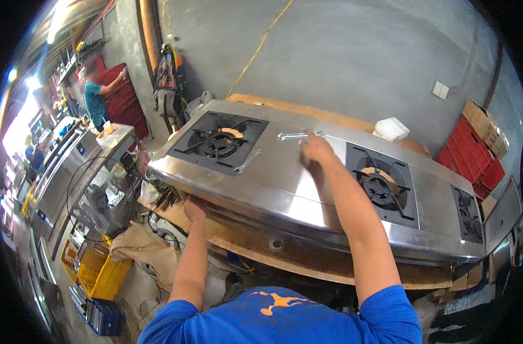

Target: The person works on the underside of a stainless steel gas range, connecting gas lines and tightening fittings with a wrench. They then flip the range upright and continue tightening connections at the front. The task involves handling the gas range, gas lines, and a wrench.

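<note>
Head camera: a silver wrench (293,136) is at the stainless-steel stove top (273,186), between the left burner (218,150) and the middle burner (379,192). The person's right hand (317,148) reaches over the steel with its fingers bent at the wrench's right end, in apparent contact; whether they are closed firmly around it cannot be told. The left hand (194,209) is at the stove's front left edge, its fingers hidden by that edge; how far they are open, and whether they hold anything, cannot be told. A second wrench (248,163) lies at the right-hand side of the left burner's dark plate. A third burner (467,213) is set near the stove's right end. Behind the stove, a white box (391,129) is noted near the grey wall (353,57); red crates (468,152) stand beyond the right end. A yellow crate (104,275) sits at lower left. Farther back, a co-worker (94,97) stands by a red cabinet (127,103).
</note>
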A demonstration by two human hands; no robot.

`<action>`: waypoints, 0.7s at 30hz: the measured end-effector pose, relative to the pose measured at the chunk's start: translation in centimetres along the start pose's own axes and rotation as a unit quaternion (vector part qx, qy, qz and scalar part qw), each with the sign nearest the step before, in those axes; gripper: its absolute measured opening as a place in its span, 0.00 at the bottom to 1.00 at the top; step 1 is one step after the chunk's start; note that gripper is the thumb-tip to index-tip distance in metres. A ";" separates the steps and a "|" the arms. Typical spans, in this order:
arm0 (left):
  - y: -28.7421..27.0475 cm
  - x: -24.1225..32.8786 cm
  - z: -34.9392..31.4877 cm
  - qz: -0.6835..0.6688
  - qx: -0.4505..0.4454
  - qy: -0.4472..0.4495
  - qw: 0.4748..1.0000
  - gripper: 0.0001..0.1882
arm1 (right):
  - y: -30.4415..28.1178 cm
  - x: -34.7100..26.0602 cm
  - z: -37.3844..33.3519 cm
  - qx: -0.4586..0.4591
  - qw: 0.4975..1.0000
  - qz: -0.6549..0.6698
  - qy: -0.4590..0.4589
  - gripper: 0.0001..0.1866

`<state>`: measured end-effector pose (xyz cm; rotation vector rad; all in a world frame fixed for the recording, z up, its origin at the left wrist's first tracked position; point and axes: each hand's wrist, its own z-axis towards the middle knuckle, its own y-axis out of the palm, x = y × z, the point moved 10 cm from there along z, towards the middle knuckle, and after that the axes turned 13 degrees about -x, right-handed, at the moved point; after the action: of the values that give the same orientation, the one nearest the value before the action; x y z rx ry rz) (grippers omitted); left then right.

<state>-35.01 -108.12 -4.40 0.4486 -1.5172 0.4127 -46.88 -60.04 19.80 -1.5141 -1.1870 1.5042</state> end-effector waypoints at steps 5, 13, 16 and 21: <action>0.3 5.5 -2.0 0.406 0.009 0.071 0.911 0.12 | 0.4 -0.9 3.7 0.003 0.996 -0.042 0.082 0.30; 2.4 5.5 -0.3 0.376 -0.210 0.300 0.851 0.15 | 0.3 0.7 3.2 0.033 0.982 -0.118 0.143 0.24; 3.4 5.1 0.3 0.418 -0.249 0.376 0.788 0.14 | -0.4 1.9 2.1 0.065 0.975 -0.188 0.103 0.18; 4.6 3.5 2.1 0.339 -0.393 0.301 0.800 0.16 | -0.3 6.9 -2.2 -0.005 0.975 -0.045 0.220 0.16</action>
<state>-39.15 -105.41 -0.77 -0.8531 -1.0329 0.3766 -45.33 -53.25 17.82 -1.6663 -0.9836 1.0308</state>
